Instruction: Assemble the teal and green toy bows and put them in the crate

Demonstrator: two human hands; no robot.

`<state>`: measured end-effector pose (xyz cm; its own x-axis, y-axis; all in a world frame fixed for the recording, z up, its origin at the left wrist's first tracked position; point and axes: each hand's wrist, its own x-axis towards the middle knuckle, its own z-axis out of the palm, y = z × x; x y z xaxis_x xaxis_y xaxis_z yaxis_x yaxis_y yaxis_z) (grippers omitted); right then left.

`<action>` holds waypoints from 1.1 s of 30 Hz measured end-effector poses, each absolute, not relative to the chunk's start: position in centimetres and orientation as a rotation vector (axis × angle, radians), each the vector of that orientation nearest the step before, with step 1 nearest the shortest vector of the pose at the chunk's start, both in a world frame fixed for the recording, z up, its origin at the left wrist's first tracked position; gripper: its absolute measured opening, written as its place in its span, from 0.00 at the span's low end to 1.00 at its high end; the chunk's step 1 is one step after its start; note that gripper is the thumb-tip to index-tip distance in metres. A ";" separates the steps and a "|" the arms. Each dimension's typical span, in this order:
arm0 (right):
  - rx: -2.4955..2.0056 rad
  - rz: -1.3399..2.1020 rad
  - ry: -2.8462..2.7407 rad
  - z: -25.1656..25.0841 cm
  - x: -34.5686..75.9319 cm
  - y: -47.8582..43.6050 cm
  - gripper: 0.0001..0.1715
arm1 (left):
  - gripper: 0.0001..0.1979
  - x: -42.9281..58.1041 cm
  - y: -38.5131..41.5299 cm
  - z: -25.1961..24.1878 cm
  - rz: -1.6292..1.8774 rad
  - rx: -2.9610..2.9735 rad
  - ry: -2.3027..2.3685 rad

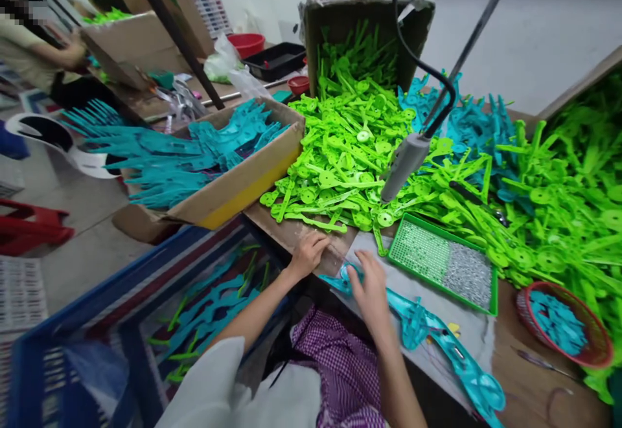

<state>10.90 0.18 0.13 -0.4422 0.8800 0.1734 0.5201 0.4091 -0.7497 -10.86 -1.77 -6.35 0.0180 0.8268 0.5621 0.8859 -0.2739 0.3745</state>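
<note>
Covering most of the brown table point(527, 392) I watch remotely through the head camera, a tangled heap of green plastic parts point(340, 149) shows thin stems and flat round ends. To its left I see a cardboard box point(257, 172) piled with blue pieces point(208, 149). Nearer, a thin pale sheet point(476, 331) lies flat. Across it stretches a blue part point(447, 340), smooth plastic, gently curved; its long axis slants from upper left to lower right, a round end pointing to the lower right. Just beyond sits a rectangular green tray point(494, 292), dotted on its left, strewn with grey bits point(469, 272) on its right. Farther right I find a round red basket point(597, 334) of small blue scraps point(556, 324). The right hand point(370, 282) is half open, thumb and fingers parted at a blue end point(337, 283); it hides a stretch, so I cannot tell whether this is the same piece, or gripped. Just beside, the left hand point(308, 253) has its fingers bent together; I cannot tell whether it holds anything. Near the basket lies a slim tool point(537, 359).
</note>
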 end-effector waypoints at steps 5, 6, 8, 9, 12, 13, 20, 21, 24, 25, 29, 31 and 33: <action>-1.133 1.182 -2.306 1.3 4.1 2.9 0.25 | 0.13 -10.9 -2.2 -6.6 -1.227 -2.094 -1.772; -1.150 1.200 -2.315 1.5 4.2 3.2 0.23 | 0.12 -10.7 -2.3 -6.4 -1.259 -2.095 -1.785; -1.189 1.152 -2.335 1.8 5.6 3.8 0.20 | 0.12 -9.7 -2.5 -5.8 -1.311 -2.148 -1.793; -1.199 1.105 -2.355 2.0 6.6 4.1 0.20 | 0.12 -9.2 -2.6 -5.3 -1.322 -2.198 -1.791; -1.183 0.968 -2.464 2.5 10.2 5.4 0.23 | 0.14 -7.6 -2.4 -3.1 -1.342 -2.339 -1.859; -1.179 0.927 -2.500 2.6 11.4 5.7 0.24 | 0.15 -7.2 -2.3 -2.3 -1.364 -2.365 -1.904; -1.302 0.417 -2.685 2.4 16.6 4.4 0.21 | 0.09 -5.5 -2.0 -0.1 -1.224 -2.776 -1.912; -1.265 0.323 -2.660 2.5 16.4 3.8 0.21 | 0.09 -4.9 -2.1 -0.2 -1.158 -2.805 -1.867; -1.078 0.417 -2.555 3.0 14.6 2.2 0.24 | 0.10 -2.8 -2.4 -0.4 -1.061 -2.745 -1.778; -1.047 0.577 -2.524 3.2 14.0 1.9 0.25 | 0.11 -2.3 -2.5 -0.3 -1.078 -2.704 -1.782; -1.135 1.169 -2.370 3.6 13.0 1.4 0.23 | 0.11 -2.9 -3.2 1.2 -1.305 -2.760 -1.811; -1.206 1.221 -2.296 3.5 13.7 1.7 0.22 | 0.11 -5.3 -2.9 2.0 -1.413 -2.721 -1.852; -1.275 1.177 -2.206 3.3 14.8 1.9 0.21 | 0.14 -8.9 -1.5 2.5 -1.463 -2.378 -1.995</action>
